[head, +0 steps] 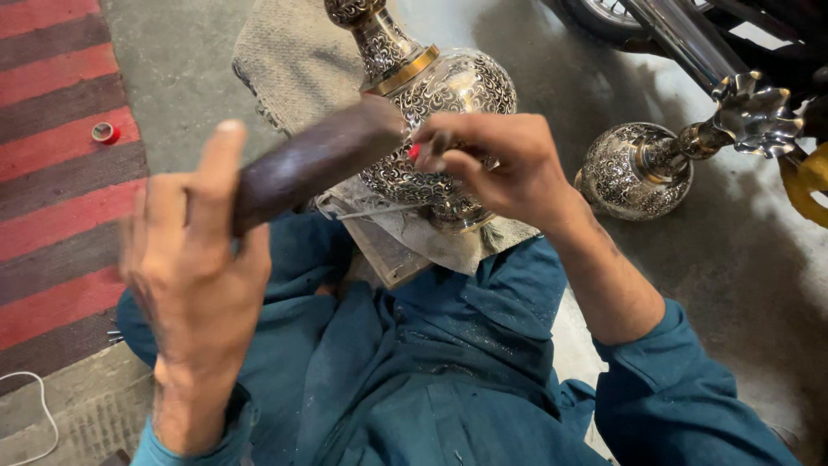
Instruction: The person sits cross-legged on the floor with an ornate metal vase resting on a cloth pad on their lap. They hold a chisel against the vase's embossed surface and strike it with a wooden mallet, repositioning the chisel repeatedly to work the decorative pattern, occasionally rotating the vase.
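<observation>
Left hand: the left hand (194, 259) is raised, fingers curled round the end of a dark brown, thick wooden mallet-like stick (315, 160), thumb lying straight along it.
Stick: it slants up and to the right from the left hand, and its far end reaches the engraved silver-coloured metal vase with a brass collar (435, 112), close to the right hand's fingertips.
Right hand: the right hand (509, 168) is bent at the wrist, its fingertips pinching a small slim tool with a red end (417, 152) against the side of the vase; the tool's tip is hidden, so I cannot tell its exact kind.
Vase: it stands just beyond both hands, its foot on a grey cloth-covered board (405, 246) resting on the person's lap in teal clothing (431, 362).
Beyond the right hand: a second engraved silver-coloured vase with a flared scalloped mouth (655, 164) lies on its side on the grey concrete floor (750, 259).
Beyond the left hand: a small red-and-white roll of tape (104, 132) sits on a red and dark striped mat (52, 173), well apart from the hand.
</observation>
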The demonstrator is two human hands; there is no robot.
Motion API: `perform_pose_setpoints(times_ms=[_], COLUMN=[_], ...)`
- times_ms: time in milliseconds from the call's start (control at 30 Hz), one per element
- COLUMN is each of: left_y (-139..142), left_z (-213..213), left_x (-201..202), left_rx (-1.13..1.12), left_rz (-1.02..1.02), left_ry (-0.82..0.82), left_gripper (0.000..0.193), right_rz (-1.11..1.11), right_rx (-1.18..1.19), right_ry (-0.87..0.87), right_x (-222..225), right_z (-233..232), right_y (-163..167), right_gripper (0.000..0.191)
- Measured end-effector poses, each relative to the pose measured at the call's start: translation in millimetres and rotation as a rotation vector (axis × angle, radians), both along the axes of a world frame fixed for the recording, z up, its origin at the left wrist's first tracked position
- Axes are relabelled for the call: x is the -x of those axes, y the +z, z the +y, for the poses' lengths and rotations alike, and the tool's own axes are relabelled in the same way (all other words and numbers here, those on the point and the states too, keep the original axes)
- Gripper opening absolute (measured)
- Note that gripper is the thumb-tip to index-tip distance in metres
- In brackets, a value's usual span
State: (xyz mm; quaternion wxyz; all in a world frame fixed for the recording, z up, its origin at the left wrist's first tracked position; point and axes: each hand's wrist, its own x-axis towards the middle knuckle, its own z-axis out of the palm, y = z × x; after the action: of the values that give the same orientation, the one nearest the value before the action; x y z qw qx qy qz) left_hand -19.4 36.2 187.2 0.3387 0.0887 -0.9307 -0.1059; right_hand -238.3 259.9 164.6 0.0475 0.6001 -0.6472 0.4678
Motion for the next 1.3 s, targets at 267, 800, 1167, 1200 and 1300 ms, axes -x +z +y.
perform_pose_setpoints(times_ms=[267,800,1167,1200,1300], left_y=[-26.7,18.1,-11.1,-16.5,-34.8], left_z=[6.5,8.8,12.2,12.2,15.9], left_x=[-12.4,-2.1,-13.3,-14.0,-17.0], left_rx=[-0.449,-0.068,-0.474,-0.498,-0.582], left_rz=[0.004,-0.165,-0.042,-0.049,-0.05], left_ry=[-0.156,0.011,-0.051,-0.04,-0.026], left_gripper=[0.075,0.087,0.076,0.075,0.069], right_rz=[-0.023,0.134,-0.639,-0.591,-0.445], right_rx=[-0.027,-0.006,0.481,0.425,0.269], right_ry=[0.019,-0.023,0.03,0.012,-0.002], right_x=[3.7,10.6,16.4,14.2,9.8], right_z=[3.0,1.1,20.2,23.1,26.2], right_y=[5.3,-5.3,-7.6,-7.4,-5.6], right_gripper=[0.022,0.025,0.011,0.012,0.017])
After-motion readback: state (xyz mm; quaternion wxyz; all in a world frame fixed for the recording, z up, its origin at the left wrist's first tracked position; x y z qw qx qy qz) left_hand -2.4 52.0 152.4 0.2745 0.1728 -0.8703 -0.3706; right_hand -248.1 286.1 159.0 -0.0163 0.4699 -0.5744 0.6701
